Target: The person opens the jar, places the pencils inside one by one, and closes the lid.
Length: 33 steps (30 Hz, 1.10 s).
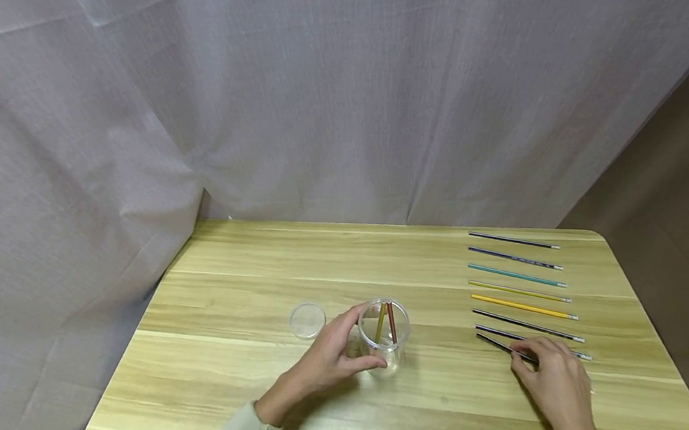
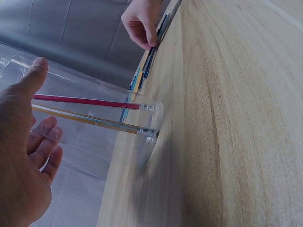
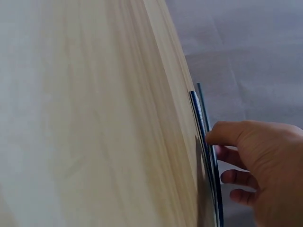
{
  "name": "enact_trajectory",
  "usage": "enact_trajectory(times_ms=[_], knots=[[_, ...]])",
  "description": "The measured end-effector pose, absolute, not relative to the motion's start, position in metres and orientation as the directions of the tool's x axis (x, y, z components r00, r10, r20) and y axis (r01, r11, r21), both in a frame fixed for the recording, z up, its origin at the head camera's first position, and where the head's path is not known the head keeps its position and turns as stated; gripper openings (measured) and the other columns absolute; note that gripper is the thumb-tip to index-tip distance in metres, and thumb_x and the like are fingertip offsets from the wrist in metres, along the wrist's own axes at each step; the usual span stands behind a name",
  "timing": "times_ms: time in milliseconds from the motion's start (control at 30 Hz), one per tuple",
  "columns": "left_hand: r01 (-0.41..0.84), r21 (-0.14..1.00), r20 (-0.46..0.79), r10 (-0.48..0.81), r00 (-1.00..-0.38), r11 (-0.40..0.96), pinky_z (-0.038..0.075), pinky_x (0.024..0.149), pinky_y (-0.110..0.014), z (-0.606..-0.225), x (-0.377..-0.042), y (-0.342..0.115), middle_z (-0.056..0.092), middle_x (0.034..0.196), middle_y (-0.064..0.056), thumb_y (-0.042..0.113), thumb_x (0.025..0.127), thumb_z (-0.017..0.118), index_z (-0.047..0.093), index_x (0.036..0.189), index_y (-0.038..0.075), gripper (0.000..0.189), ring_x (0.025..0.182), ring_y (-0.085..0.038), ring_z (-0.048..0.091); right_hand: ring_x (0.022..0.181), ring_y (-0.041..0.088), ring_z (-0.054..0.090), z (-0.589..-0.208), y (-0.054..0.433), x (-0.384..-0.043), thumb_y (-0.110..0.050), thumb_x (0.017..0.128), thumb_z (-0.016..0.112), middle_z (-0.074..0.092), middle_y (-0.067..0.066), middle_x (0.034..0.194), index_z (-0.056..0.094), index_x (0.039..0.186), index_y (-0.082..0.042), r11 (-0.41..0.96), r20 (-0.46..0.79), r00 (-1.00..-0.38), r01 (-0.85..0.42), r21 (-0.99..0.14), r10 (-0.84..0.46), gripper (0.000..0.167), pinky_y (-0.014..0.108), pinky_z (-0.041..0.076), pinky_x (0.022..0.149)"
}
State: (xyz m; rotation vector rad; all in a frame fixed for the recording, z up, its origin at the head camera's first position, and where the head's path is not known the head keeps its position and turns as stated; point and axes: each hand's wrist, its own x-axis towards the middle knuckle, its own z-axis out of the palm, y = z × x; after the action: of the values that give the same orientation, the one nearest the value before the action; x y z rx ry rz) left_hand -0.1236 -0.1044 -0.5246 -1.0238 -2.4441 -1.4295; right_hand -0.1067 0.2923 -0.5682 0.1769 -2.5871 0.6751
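My left hand [image 1: 330, 354] grips a clear plastic jar [image 1: 407, 328] that stands upright, thumb on the near side and fingers round the far side. Inside the jar lean a red pencil [image 2: 85, 100] and a yellow pencil [image 2: 94, 117], eraser ends down at the bottom. Over on the right, my right hand [image 1: 553, 384] pinches a dark pencil [image 1: 491, 341], the nearest of a row, between thumb and fingers. Its far end is hidden under the hand. Whether this pencil is off the table I cannot tell.
Beyond the right hand lie several pencils in a row: dark ones [image 1: 528, 325], an orange one [image 1: 524, 306], a yellow one [image 1: 519, 291] and a teal one [image 1: 516, 274]. A round clear lid [image 1: 307, 321] lies left of the jar. Grey curtain [image 1: 331, 101] hangs behind the wooden table [image 1: 226, 385].
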Motion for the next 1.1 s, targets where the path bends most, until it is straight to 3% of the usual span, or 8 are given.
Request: enact_trajectory(times_ms=[300,533,867,1100], knots=[[0.617,0.718,0.431,0.49,-0.758,0.323,0.051,0.114,-0.043,-0.524,-0.123,-0.105,0.065,0.142,-0.011,0.024,0.082,0.094,0.043,0.158,0.013,0.092,0.129,-0.034,0.064,0.087,0.037,0.065,-0.554,0.286,-0.109,-0.004,0.072,0.079,0.078,0.01,0.093,0.078,0.089,-0.013,0.879,0.528,-0.849,-0.269,-0.394,-0.024,0.018,0.061,0.05,0.062],[0.618,0.713,0.431,0.488,-0.759,0.331,0.05,0.114,-0.043,-0.525,-0.123,-0.105,0.064,0.143,-0.009,0.024,0.082,0.094,0.043,0.158,0.013,0.092,0.129,-0.033,0.063,0.091,0.042,0.068,-0.537,0.279,-0.108,-0.005,0.074,0.077,0.076,0.01,0.088,0.076,0.089,-0.011,0.876,0.556,-0.831,-0.289,-0.387,-0.028,0.016,0.063,0.05,0.068],[0.613,0.716,0.426,0.487,-0.762,0.333,0.05,0.115,-0.042,-0.524,-0.123,-0.105,0.064,0.142,-0.009,0.025,0.082,0.094,0.043,0.158,0.013,0.092,0.129,-0.033,0.064,0.08,0.035,0.066,-0.511,0.269,-0.109,-0.01,0.074,0.07,0.073,0.007,0.079,0.071,0.087,-0.008,0.858,0.648,-0.76,-0.368,-0.359,-0.055,0.013,0.058,0.049,0.067],[0.618,0.708,0.428,0.488,-0.76,0.342,0.05,0.114,-0.042,-0.524,-0.123,-0.105,0.064,0.143,-0.008,0.025,0.082,0.094,0.043,0.158,0.013,0.093,0.129,-0.033,0.064,0.073,0.027,0.059,-0.489,0.261,-0.108,-0.016,0.076,0.066,0.071,0.004,0.075,0.071,0.088,-0.007,0.841,0.699,-0.713,-0.408,-0.356,-0.049,0.017,0.038,0.041,0.062]])
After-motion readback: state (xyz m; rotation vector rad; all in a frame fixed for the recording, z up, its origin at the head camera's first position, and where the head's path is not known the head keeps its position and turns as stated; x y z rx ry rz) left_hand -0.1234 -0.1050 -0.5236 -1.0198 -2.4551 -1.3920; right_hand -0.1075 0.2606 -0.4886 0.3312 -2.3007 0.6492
